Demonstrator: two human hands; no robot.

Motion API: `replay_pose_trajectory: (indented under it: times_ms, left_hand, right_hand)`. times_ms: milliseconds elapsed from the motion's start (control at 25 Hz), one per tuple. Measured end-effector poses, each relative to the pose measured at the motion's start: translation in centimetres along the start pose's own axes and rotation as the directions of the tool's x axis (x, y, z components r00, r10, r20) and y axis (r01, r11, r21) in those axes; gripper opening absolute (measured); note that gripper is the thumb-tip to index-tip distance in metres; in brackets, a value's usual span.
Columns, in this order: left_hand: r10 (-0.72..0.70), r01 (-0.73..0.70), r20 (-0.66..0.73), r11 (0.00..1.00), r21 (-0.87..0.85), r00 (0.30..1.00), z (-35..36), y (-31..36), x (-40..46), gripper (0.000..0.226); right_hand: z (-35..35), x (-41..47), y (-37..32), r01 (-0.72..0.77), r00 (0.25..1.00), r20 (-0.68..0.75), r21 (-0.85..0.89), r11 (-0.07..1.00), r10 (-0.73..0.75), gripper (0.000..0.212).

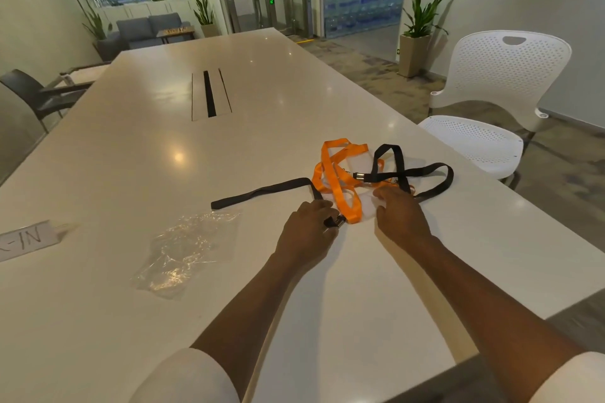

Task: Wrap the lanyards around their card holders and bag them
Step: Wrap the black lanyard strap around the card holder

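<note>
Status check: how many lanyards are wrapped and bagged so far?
None yet. The clear bag lies flat and looks empty. The orange lanyard and both black ones lie loose and tangled on the table. In hand: the left hand grips the clip end of the left black lanyard; the right hand rests beside the pile. All wrapping and bagging remain.

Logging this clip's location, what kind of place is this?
Probably an office meeting area near a lobby: a long white conference table with a cable slot, access turnstiles behind, and a lounge sofa.
</note>
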State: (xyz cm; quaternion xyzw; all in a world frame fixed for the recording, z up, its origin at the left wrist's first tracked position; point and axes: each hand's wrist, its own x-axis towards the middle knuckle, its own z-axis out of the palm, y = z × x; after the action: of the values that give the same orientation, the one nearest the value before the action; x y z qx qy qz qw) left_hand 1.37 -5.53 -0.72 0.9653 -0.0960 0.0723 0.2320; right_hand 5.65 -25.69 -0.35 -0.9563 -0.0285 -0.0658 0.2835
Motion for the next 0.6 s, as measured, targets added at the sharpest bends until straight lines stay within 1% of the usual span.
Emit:
replay_pose_trajectory:
  times_ms: [160,280,360,480,520,600]
  left_hand:
    - [-0.034,0.033,-0.042,0.999,-0.016,0.999,0.0,0.1,-0.7,0.015]
    - [-0.056,0.052,-0.075,0.998,-0.046,0.996,-0.4,0.1,-1.9,0.013]
    - [-0.056,0.051,-0.083,0.996,-0.067,0.995,-0.9,-0.1,-2.9,0.012]
    - [-0.071,0.061,-0.097,0.993,-0.096,0.993,-1.7,-0.7,-4.4,0.012]
    - [-0.082,0.07,-0.107,0.992,-0.109,0.991,-1.9,-0.9,-4.8,0.011]
    - [-0.094,0.075,-0.138,0.987,-0.14,0.986,-2.4,-1.2,-5.2,0.01]
  right_hand:
    - [-0.5,-0.7,-0.4,0.027,0.999,0.027,-0.122,0.992,-0.024,0.037]
    - [-1.2,-2.0,-1.0,0.03,0.994,0.11,-0.255,0.966,-0.002,0.047]
    - [-2.0,-3.1,-1.5,0.026,0.984,0.175,-0.305,0.952,0.029,0.056]
    - [-3.0,-4.3,-1.9,0.083,0.957,0.29,-0.37,0.925,0.03,0.066]
    - [-3.1,-4.6,-2.1,0.105,0.949,0.315,-0.386,0.916,0.024,0.069]
    - [-3.3,-5.0,-2.6,0.128,0.947,0.32,-0.4,0.907,0.008,0.071]
